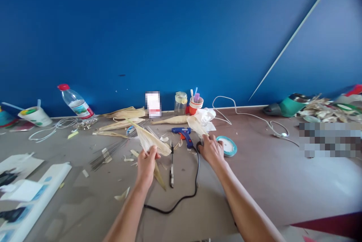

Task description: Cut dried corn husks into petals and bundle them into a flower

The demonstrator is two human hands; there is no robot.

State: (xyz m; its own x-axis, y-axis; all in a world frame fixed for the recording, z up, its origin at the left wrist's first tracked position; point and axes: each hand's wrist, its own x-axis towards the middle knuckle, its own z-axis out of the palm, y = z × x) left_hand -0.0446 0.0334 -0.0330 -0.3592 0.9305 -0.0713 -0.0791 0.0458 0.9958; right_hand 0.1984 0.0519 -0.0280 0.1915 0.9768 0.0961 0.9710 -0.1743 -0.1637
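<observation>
My left hand pinches a pale dried corn husk, which fans out up and to the right of the fingers. My right hand is low over the table with its fingers curled downward; whatever lies under them is hidden. A black loop shows beside its thumb, too little to name. Just beyond its fingertips is another pale husk piece, and a spool of ribbon in teal and white lies against its right side. Between the hands rest a blue glue gun and a black pen.
Along the blue wall stand a tilted plastic bottle, a glass jar and paper cups. More husks and thin wires lie left. A power strip fills the near left. The black cord crosses the front.
</observation>
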